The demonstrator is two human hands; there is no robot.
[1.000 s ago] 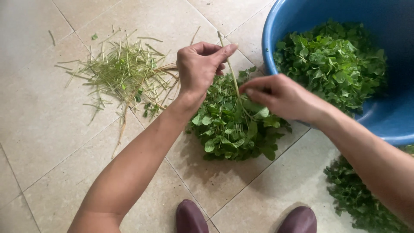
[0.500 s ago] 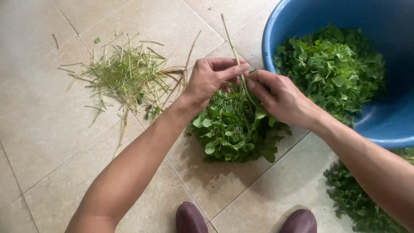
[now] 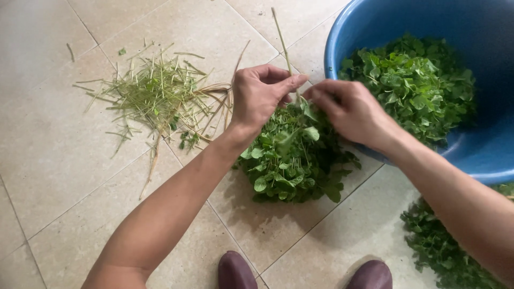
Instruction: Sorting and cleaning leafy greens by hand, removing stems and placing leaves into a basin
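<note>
Leafy greens in a loose bunch sit on the tiled floor right in the middle, just near side of my two hands. My left hand has its grip pinched shut on a long pale stem that sticks up and away toward the far side, thumb pressed against the fingertips right where the stem meets the leaves. My right hand comes in from the right and its fingertips are closed on the leafy top of the same bunch, just beside my left thumb, so both grips meet at nearly the same spot and look like they're touching.

Off to the left on the floor there's a scattered pile of bare stems, thin greenish and straw-coloured bits, with a few longer ones trailing toward my left wrist. On the right is a big blue tub with a heap of picked leaves inside; its rim is right behind my right hand. More greens lie on the floor at the near right, partly hidden under my right forearm. Two dark purplish shoe tips poke in at the near edge.
</note>
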